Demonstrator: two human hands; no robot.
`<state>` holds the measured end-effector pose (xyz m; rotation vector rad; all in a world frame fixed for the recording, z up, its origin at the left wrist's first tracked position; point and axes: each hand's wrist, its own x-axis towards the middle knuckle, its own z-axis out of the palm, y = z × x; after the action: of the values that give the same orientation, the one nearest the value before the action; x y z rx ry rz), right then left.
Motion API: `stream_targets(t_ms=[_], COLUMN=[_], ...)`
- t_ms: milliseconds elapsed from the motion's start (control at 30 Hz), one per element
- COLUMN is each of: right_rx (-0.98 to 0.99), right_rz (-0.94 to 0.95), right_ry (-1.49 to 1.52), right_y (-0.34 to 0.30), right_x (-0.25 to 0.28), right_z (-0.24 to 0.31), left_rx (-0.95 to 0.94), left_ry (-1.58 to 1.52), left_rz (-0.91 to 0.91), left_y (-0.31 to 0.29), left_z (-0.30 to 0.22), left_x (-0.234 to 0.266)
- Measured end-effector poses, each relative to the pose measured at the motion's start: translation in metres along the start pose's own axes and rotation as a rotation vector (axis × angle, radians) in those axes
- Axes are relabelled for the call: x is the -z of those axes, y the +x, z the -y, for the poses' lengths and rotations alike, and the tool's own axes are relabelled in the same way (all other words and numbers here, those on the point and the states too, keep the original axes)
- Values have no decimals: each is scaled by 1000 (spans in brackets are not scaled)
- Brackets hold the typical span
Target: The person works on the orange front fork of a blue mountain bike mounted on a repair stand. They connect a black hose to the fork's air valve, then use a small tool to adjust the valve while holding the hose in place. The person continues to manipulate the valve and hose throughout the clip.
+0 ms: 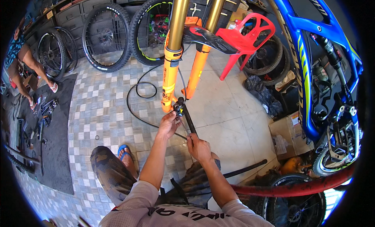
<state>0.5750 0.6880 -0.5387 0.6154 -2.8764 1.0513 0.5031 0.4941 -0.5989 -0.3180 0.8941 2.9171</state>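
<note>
An orange bicycle fork [170, 74] with gold upper tubes hangs upright in front of me, its lower ends level with my hands. At the foot of its left leg is a small black part [178, 109] with yellow marks, which looks like a brake caliper. My left hand [168, 124] is closed on it with thumb and fingertips. A black tube [189, 119] slants down from beside that part. My right hand [199, 147] is closed at the tube's lower end. What its fingers grip, perhaps a thin tool, is too small to make out.
A black hose [134, 106] loops over the tiled floor. Behind the fork stand a red plastic chair [250, 33] and several wheels [105, 37]. A blue bike frame [302, 71] and cardboard box [291, 135] are at right. Another person [25, 59] bends over parts at far left.
</note>
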Motion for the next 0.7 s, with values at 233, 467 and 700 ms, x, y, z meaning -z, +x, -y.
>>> stream_targets(t_ms=[233, 467, 700], right_rx=[-273, -414, -484], right_rz=[179, -45, -63], right_ry=[145, 1113, 1524], right_y=[-15, 0, 51], right_x=[14, 8, 18], right_z=[-23, -30, -8], left_rx=[-101, -918, -1148], left_ry=[111, 1010, 1366], left_rz=[-154, -435, -385], left_y=[-10, -44, -39], left_z=[1, 9, -4], left_x=[-11, -48, -67])
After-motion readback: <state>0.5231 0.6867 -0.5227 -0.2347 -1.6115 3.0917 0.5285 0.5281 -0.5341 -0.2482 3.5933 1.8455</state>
